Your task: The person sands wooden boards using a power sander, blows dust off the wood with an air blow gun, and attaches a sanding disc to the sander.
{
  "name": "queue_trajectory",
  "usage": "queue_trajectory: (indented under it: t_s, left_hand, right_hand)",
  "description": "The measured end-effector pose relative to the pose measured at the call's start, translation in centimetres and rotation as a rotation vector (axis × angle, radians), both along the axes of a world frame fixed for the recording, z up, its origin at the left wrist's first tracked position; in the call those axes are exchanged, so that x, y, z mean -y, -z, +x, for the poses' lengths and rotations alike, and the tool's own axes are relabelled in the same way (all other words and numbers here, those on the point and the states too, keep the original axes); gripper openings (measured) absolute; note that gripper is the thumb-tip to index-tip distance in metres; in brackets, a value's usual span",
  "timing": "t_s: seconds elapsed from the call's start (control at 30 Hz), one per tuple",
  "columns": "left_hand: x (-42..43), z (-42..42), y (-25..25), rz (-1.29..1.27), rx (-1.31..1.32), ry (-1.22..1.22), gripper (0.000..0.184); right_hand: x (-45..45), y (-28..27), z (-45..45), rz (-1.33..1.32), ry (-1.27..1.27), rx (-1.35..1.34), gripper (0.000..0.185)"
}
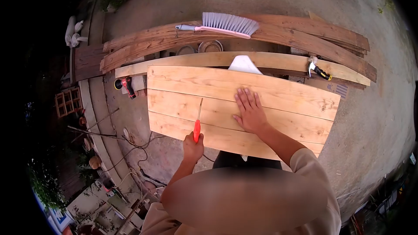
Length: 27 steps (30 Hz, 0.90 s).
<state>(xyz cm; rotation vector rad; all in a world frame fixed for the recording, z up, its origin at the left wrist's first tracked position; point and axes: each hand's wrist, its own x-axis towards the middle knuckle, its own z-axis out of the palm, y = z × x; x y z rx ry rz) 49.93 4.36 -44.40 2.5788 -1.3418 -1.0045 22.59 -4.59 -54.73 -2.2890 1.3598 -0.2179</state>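
My left hand (193,149) is closed around the red handle of a screwdriver (197,129). Its thin metal shaft points away from me over the wooden panel (174,100); whether the tip touches the wood I cannot tell. The panel is pale and made of several boards side by side, with narrow seams between them. Flat on its right half rests my right hand (251,115), fingers outstretched and nothing in it.
Beyond the panel lie long brown planks (300,28) with a brush (226,26) on top. A hammer (320,70) rests at the right on a pale plank (278,61). A red-and-black power tool (127,88) sits at the left. Cables (141,148) run across the ground.
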Motion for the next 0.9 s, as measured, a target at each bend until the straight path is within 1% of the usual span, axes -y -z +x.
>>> queue_trajectory:
  t_s: [0.07, 0.1, 0.2, 0.23, 0.33, 0.37, 0.47, 0.5, 0.6, 0.7, 0.8, 0.83, 0.9]
  left_hand:
    - [0.6, 2.3, -0.2, 0.001, -0.102, -0.372, 0.028]
    - [0.3, 3.8, 0.1, -0.037, -0.079, -0.358, 0.031]
    - [-1.6, 6.6, 0.5, -0.020, 0.121, -0.026, 0.032]
    - [-2.0, 7.2, 0.3, -0.039, 0.073, -0.161, 0.031]
    - [-3.3, 8.8, -0.2, 0.000, 0.058, -0.318, 0.031]
    - [-4.5, 9.5, 0.5, -0.016, 0.123, -0.221, 0.032]
    - [-6.7, 12.3, 1.1, -0.134, -0.067, -0.609, 0.032]
    - [-7.3, 13.0, 0.6, -0.125, -0.076, -0.617, 0.029]
    - [-9.2, 13.9, -0.9, -0.033, -0.025, -0.432, 0.033]
    - [-11.7, 15.6, 0.5, -0.052, 0.034, -0.468, 0.031]
    - [-13.0, 14.9, 0.2, -0.115, 0.092, -0.069, 0.028]
    - [-13.3, 15.4, 1.2, -0.068, -0.061, -0.325, 0.026]
    - [-13.3, 14.9, 0.3, -0.046, 0.017, -0.194, 0.026]
  right_hand:
    - [1.8, -0.1, 2.4, -0.023, -0.052, -0.035, 0.085]
    - [2.7, -0.3, 3.6, -0.036, -0.077, -0.055, 0.086]
    - [5.1, -0.4, 7.6, -0.053, -0.152, -0.060, 0.085]
    - [5.8, -0.3, 8.9, -0.060, -0.183, -0.053, 0.085]
    - [6.5, -0.2, 12.7, -0.063, -0.261, -0.044, 0.085]
    - [6.4, 0.0, 14.1, -0.061, -0.284, -0.044, 0.085]
    - [5.0, 0.2, 17.7, -0.062, -0.349, -0.044, 0.085]
    - [4.3, 0.2, 18.8, -0.065, -0.369, -0.044, 0.085]
    - [2.3, 0.0, 21.3, -0.082, -0.433, -0.077, 0.086]
    - [0.9, 0.0, 22.8, -0.064, -0.456, -0.098, 0.087]
    - [-0.2, -0.7, 23.3, -0.033, -0.455, -0.080, 0.087]
    - [-0.6, -0.6, 23.3, -0.036, -0.455, -0.074, 0.087]
    - [-1.7, 0.0, 23.0, -0.043, -0.445, -0.063, 0.087]
